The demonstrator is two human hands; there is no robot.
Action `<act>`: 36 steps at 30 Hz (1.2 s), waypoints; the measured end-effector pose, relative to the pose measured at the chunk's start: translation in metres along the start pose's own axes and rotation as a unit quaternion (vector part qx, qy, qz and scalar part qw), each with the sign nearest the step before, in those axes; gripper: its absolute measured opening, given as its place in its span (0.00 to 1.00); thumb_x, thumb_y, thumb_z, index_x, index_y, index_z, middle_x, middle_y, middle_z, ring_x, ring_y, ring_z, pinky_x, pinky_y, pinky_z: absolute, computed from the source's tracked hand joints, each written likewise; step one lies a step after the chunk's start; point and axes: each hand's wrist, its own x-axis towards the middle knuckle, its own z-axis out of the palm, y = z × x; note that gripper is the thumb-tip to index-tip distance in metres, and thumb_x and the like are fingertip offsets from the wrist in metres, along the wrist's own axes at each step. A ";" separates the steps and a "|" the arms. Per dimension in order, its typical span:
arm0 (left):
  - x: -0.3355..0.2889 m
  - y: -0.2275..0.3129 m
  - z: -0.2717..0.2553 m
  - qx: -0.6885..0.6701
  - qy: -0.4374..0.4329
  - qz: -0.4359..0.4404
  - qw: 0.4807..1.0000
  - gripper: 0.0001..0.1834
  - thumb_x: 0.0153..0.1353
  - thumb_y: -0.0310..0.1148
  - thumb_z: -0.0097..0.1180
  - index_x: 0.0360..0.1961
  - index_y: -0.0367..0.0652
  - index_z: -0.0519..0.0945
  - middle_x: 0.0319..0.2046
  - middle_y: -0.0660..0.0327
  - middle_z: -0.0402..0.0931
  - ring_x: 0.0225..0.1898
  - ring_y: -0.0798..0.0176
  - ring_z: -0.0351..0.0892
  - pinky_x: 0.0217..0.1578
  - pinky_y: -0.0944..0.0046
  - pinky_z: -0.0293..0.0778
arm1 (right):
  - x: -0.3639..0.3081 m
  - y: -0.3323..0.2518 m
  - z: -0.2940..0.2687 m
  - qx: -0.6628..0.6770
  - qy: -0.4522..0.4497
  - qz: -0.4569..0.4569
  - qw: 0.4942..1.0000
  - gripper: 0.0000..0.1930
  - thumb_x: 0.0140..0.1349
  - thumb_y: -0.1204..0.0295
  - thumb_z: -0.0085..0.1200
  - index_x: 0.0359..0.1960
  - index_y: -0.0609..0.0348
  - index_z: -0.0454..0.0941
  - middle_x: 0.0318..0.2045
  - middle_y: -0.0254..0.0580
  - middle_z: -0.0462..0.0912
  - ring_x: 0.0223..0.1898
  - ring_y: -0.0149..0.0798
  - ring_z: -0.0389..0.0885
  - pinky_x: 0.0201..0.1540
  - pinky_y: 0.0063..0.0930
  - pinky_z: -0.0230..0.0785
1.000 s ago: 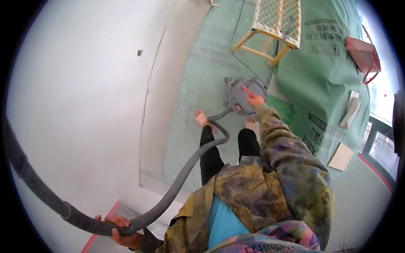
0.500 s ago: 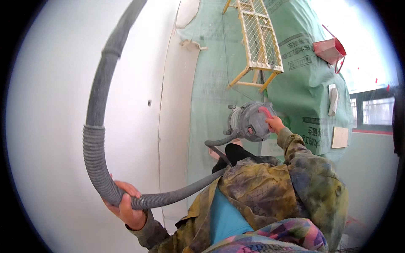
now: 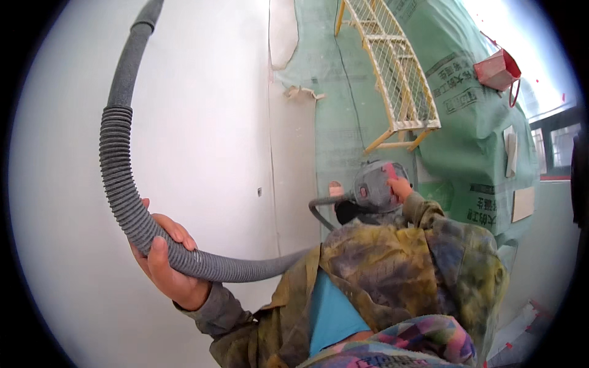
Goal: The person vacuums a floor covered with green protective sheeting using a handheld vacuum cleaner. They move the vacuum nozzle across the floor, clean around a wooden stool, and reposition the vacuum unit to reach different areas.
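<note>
By the wall [image 3: 202, 122], left hand [image 3: 173, 279] wraps hose [image 3: 116, 147], already joined to vacuum [image 3: 372, 191]; right hand [image 3: 400, 189] clenches red handle [image 3: 391, 170], hose tip unseen.

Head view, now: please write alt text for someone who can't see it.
A person's left hand grips a ribbed grey hose while the right hand holds the red handle of a grey vacuum. A yellow-framed mesh bench stands beyond it on green sheeting.
</note>
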 end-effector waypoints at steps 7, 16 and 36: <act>0.119 -0.028 0.018 -0.024 -0.028 -0.008 0.999 0.36 0.56 0.38 0.53 0.61 0.24 0.61 0.24 0.56 0.69 0.19 0.70 0.69 0.20 0.72 0.71 | 0.039 -0.102 0.054 0.101 -0.027 0.042 0.994 0.08 0.60 0.68 0.55 0.35 0.57 0.72 0.21 0.36 0.71 0.20 0.36 0.71 0.24 0.38 0.69; 0.286 -0.127 0.066 -0.084 -0.117 -0.019 0.989 0.32 0.59 0.35 0.52 0.62 0.30 0.63 0.28 0.59 0.72 0.22 0.70 0.72 0.20 0.73 0.70 | 0.113 -0.223 0.123 0.262 0.029 -0.024 0.964 0.09 0.60 0.67 0.56 0.36 0.57 0.71 0.22 0.37 0.73 0.23 0.37 0.73 0.25 0.36 0.68; 0.683 -0.246 0.225 -0.178 -0.155 0.005 0.972 0.23 0.50 0.26 0.52 0.50 0.31 0.70 0.32 0.50 0.74 0.22 0.65 0.72 0.23 0.68 0.72 | 0.224 -0.645 0.195 0.366 0.044 -0.167 0.914 0.08 0.63 0.67 0.53 0.37 0.57 0.71 0.21 0.37 0.72 0.22 0.35 0.72 0.28 0.34 0.69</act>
